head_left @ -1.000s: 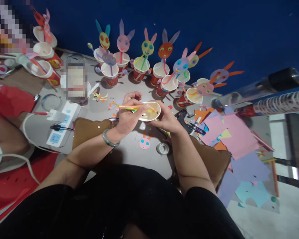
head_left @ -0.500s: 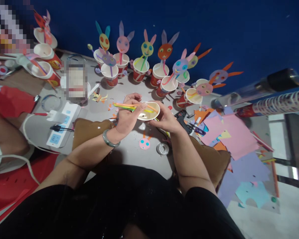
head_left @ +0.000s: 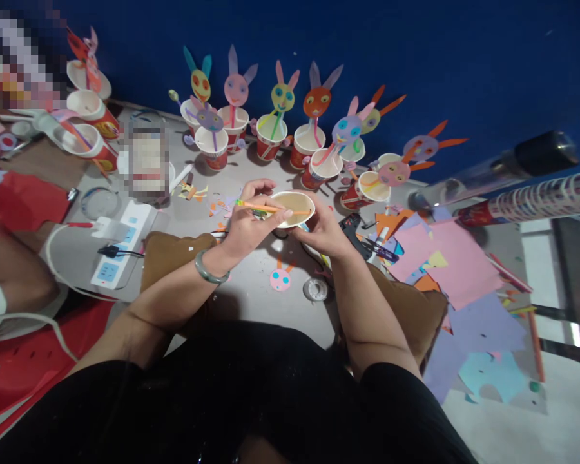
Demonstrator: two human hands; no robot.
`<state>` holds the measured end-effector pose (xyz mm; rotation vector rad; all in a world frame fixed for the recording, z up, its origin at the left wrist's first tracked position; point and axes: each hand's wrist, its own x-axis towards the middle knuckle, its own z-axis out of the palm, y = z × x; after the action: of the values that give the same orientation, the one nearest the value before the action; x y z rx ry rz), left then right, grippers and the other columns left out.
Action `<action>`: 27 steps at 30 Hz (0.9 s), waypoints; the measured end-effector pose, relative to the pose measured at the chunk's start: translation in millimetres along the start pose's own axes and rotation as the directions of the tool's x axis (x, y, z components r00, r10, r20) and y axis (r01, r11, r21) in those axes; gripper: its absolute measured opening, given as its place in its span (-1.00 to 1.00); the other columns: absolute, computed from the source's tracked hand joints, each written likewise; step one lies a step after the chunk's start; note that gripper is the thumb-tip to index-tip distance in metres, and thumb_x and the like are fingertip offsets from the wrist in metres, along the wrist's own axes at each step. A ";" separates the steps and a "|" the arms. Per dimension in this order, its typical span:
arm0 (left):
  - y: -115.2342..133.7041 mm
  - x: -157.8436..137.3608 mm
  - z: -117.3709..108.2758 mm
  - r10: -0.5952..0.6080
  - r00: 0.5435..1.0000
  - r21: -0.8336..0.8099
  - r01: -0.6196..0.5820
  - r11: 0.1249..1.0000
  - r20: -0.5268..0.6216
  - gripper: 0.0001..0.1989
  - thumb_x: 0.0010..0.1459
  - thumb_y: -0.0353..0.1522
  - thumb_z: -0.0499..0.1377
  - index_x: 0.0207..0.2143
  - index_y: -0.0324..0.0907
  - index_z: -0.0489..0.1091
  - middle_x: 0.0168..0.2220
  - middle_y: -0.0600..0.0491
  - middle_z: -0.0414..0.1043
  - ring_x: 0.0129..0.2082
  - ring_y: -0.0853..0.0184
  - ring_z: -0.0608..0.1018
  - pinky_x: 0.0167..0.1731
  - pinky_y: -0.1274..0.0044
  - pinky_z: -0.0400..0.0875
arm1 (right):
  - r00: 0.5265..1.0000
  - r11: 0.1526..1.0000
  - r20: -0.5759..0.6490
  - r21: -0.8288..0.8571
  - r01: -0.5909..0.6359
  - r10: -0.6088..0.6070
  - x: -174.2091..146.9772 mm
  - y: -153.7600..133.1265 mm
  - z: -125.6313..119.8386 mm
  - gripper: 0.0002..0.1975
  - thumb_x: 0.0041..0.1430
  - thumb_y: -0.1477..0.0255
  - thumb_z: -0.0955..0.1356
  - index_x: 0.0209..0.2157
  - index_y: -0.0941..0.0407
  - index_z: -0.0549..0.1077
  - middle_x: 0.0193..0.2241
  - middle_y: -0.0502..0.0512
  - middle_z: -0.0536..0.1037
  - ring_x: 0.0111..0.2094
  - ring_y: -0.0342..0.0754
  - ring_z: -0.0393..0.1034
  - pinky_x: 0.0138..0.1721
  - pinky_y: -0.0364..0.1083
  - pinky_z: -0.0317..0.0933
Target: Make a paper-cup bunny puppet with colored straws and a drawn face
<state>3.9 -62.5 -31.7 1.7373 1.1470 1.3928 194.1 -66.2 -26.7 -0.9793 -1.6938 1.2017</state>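
A white-lined paper cup (head_left: 297,200) is held over the table between both hands, its mouth tilted toward me. My left hand (head_left: 249,225), with a bangle (head_left: 207,269) at the wrist, is closed on the cup's left side. Its thumb presses an orange straw (head_left: 263,207) that lies across the opening; a green end shows at the straw's left. My right hand (head_left: 323,225) wraps the cup's right side, and its fingertips are partly hidden behind the cup. Below them on the table lies a pink paper rabbit face (head_left: 280,279) with blue eyes and orange ears.
Several cups with paper rabbit heads, such as a yellow-faced one (head_left: 271,129), stand along the blue wall. Rightward are a glue gun (head_left: 352,225), pink paper (head_left: 464,258) and stacked cups (head_left: 536,203). A power strip (head_left: 120,248) sits left, near another person's arm (head_left: 9,258).
The cup has shifted slightly up and right, turning in my hands. Yellow and green straws that showed beside the orange one are now mostly out of sight.
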 end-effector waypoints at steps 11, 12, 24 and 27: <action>-5.3 0.7 -3.8 0.034 0.988 0.009 -0.036 0.999 0.153 -0.81 0.20 -0.20 0.36 -0.34 -0.14 0.57 -0.02 -0.04 0.46 0.06 0.24 0.55 0.09 0.33 0.52 | 0.998 0.992 0.062 -0.123 0.037 -0.030 2.8 -2.3 -11.6 -0.52 0.03 0.21 0.57 -0.03 0.05 0.53 -0.07 0.09 0.64 -0.05 0.05 0.55 0.01 0.00 0.42; -5.5 0.8 -4.0 0.041 0.987 0.011 -0.043 0.999 0.159 -0.81 0.21 -0.20 0.35 -0.33 -0.13 0.57 -0.02 -0.04 0.46 0.07 0.24 0.55 0.11 0.32 0.51 | 0.997 0.985 0.062 -0.160 0.062 -0.052 3.1 -4.4 -12.8 -0.54 0.04 0.23 0.56 -0.02 0.05 0.54 -0.06 0.09 0.65 -0.03 0.06 0.55 0.04 0.01 0.41; -10.3 8.1 -13.3 0.185 0.961 0.189 -0.225 0.956 0.208 -0.82 0.10 -0.49 0.31 -0.21 -0.15 0.53 0.04 -0.06 0.41 0.03 0.24 0.56 0.06 0.31 0.54 | 0.994 0.956 0.021 -0.272 0.106 -0.104 1.9 -6.8 -20.5 -0.51 0.07 0.34 0.53 0.06 0.05 0.54 0.03 0.16 0.64 0.06 0.07 0.55 0.15 0.04 0.40; -10.1 8.0 -15.1 0.203 0.957 0.168 -0.240 0.956 0.209 -0.92 0.15 -0.45 0.31 -0.26 -0.15 0.54 0.04 -0.06 0.42 0.03 0.25 0.55 0.05 0.32 0.54 | 0.995 0.955 0.022 -0.278 0.103 -0.101 1.5 -7.1 -20.6 -0.51 0.07 0.36 0.53 0.07 0.05 0.54 0.06 0.17 0.63 0.07 0.08 0.54 0.16 0.06 0.40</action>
<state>-12.7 -51.7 -33.5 2.1429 1.0333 1.2425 211.7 -59.9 -15.3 -1.0399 -1.9322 0.9160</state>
